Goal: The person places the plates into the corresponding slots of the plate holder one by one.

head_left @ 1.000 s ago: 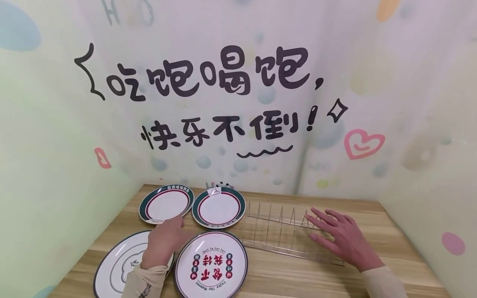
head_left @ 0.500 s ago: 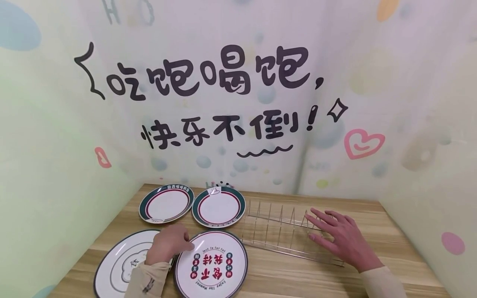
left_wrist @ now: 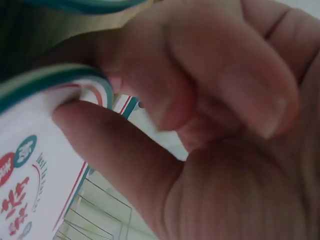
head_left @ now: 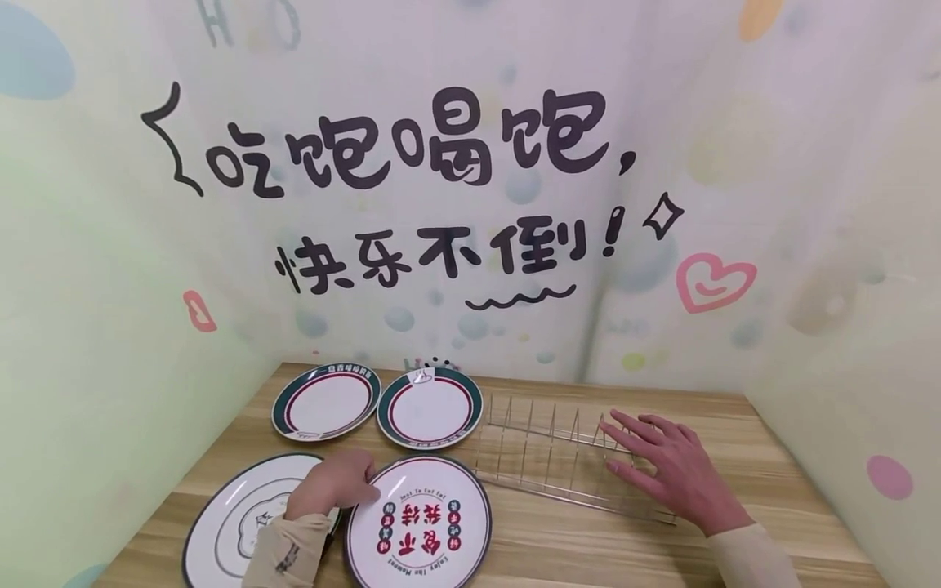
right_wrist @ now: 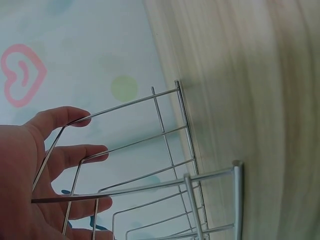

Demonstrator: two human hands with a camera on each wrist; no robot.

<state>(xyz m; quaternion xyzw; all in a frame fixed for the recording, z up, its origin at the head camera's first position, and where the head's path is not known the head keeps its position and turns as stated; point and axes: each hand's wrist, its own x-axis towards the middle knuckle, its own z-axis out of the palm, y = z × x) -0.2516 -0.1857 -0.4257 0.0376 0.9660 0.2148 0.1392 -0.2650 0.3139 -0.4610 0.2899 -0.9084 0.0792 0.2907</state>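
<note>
My left hand [head_left: 334, 486] pinches the left rim of a round white plate [head_left: 419, 563] with red lettering and a dark rim. In the left wrist view the thumb [left_wrist: 112, 137] lies over the rim of this plate [left_wrist: 45, 130], and a finger goes underneath. A wire dish rack [head_left: 540, 445] stands to the right. My right hand [head_left: 672, 465] rests on its right end, fingers spread and fairly straight. Seen from the right wrist, the fingertips [right_wrist: 102, 204] reach between the wires of the rack [right_wrist: 175, 175].
Two green-rimmed plates, one at the back left [head_left: 331, 400] and one beside it [head_left: 432, 408], lie on the wooden table [head_left: 559, 547]. A larger white plate [head_left: 220, 523] with a line drawing lies at front left, partly behind my left wrist. Printed walls [head_left: 441, 327] enclose the table.
My left hand has come down and right from near the back left plate to the red-lettered plate, and now grips its rim. The right hand stays on the rack.
</note>
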